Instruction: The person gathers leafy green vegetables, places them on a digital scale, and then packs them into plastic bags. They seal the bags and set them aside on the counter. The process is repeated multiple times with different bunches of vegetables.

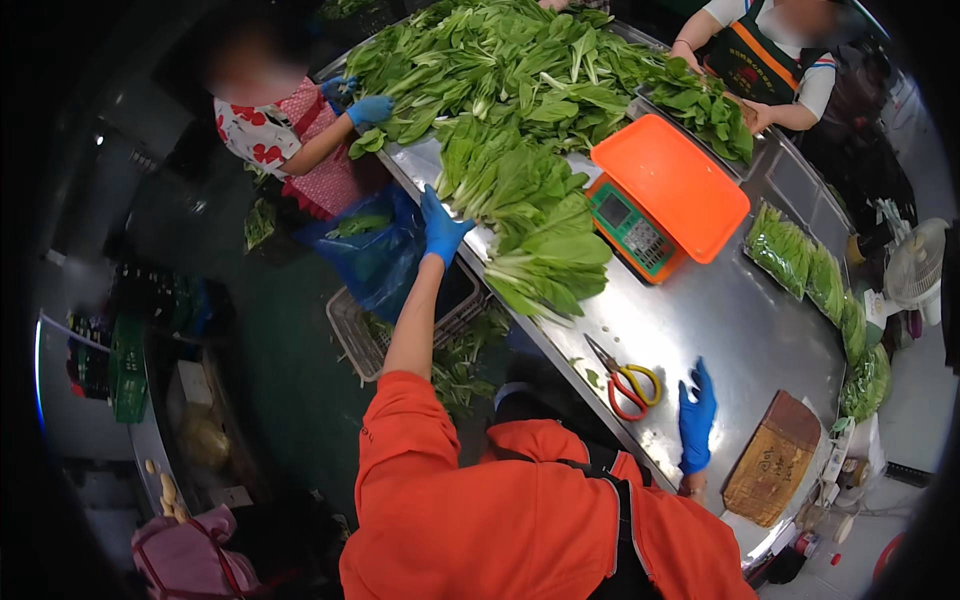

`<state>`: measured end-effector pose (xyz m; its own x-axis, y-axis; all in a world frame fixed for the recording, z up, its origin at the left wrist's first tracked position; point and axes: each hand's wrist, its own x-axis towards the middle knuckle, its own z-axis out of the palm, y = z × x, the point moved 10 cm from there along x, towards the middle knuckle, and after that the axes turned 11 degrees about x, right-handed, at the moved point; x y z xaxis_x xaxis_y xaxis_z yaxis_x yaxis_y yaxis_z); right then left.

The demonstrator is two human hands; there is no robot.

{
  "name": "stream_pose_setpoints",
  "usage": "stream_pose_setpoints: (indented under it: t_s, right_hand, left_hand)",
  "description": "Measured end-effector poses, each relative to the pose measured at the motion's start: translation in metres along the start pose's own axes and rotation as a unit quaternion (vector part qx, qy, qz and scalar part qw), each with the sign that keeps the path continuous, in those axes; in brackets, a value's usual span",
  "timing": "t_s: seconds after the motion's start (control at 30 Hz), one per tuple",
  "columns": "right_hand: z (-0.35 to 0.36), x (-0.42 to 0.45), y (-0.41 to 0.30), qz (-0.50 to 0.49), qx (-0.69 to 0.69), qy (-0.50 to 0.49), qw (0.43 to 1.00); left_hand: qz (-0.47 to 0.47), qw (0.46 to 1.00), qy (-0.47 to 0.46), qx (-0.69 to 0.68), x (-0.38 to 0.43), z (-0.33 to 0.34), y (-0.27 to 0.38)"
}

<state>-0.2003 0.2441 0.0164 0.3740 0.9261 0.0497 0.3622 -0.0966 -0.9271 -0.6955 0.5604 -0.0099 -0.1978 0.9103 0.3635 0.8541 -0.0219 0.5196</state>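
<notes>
My left hand (444, 231), in a blue glove, reaches to the table's edge with fingers spread. Its fingertips are at the white stems of a pile of leafy greens (517, 176); contact is hard to make out. A separate bunch of greens (555, 262) lies nearer to me, stems towards the edge. My right hand (697, 420), also gloved in blue, rests on the steel table (675, 322) with nothing in it. To its left are scissors (632, 386) with one red and one yellow handle. An orange digital scale (667, 195) stands beyond the greens, its pan bare.
A wooden block (772, 457) bearing writing lies right of my right hand. Bagged greens (814, 274) line the far right edge near a fan (915, 262). A crate (360, 330) and a blue plastic bag (375, 262) are below the table's left edge. Two co-workers handle greens opposite.
</notes>
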Motion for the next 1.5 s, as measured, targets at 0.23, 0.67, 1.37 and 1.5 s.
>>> stream_pose_setpoints:
  t_s: [0.23,0.67,1.37,1.5]
  right_hand:
    - [0.199,0.025,-0.105,-0.015,0.081,-0.178,0.981]
    - [0.264,0.042,-0.101,-0.036,0.069,-0.194,0.978]
    - [0.520,0.234,-0.141,0.166,0.284,-0.241,0.913]
    - [0.450,0.194,-0.132,0.147,0.223,-0.103,0.958]
  left_hand:
    - [0.000,0.995,-0.096,-0.013,0.072,0.037,-0.067]
    - [-0.043,0.994,0.015,-0.100,0.083,0.008,-0.064]
    - [0.019,0.943,-0.323,-0.081,0.153,0.126,-0.091]
    - [0.030,0.952,-0.303,-0.039,0.154,0.134,-0.084]
